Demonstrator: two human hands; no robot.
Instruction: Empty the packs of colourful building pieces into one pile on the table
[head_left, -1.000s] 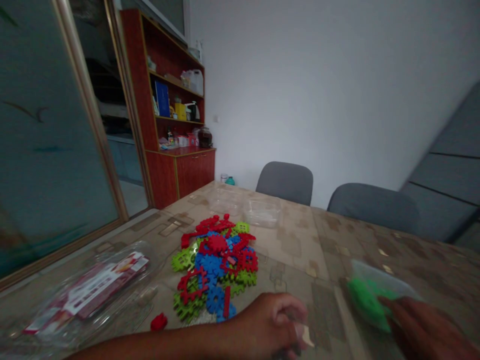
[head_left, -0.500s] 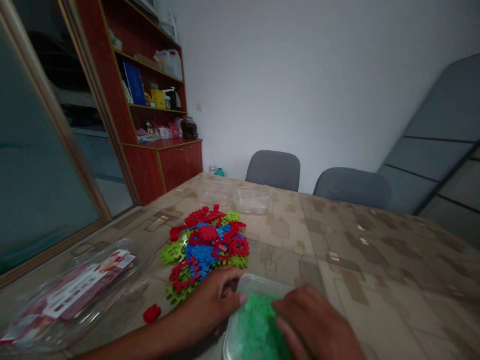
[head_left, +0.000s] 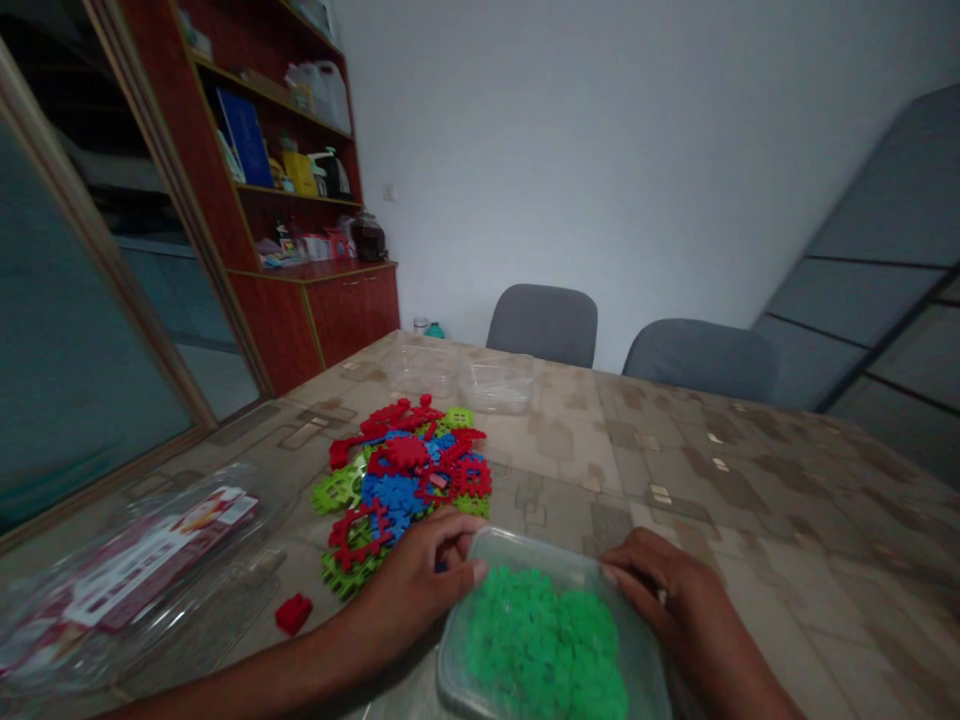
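Right hand [head_left: 667,590] shifted off green pieces [head_left: 544,645] to tub [head_left: 517,548] rim; both hands' fingers grip rim; tub's near edge cut off

Right hand [head_left: 675,600] dragged clear tub [head_left: 645,660] of green pieces [head_left: 544,645] from right side to front centre; left hand [head_left: 420,580] gripped its left rim; right hand slid off pieces onto right rim.

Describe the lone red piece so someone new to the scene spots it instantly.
Start at the table, then find the pile of red, blue and green pieces left of centre. Just nearer than the pile, left of the left hand, lies the red piece. It sits alone on bare tabletop, apart from the pile and right of the clear packet.
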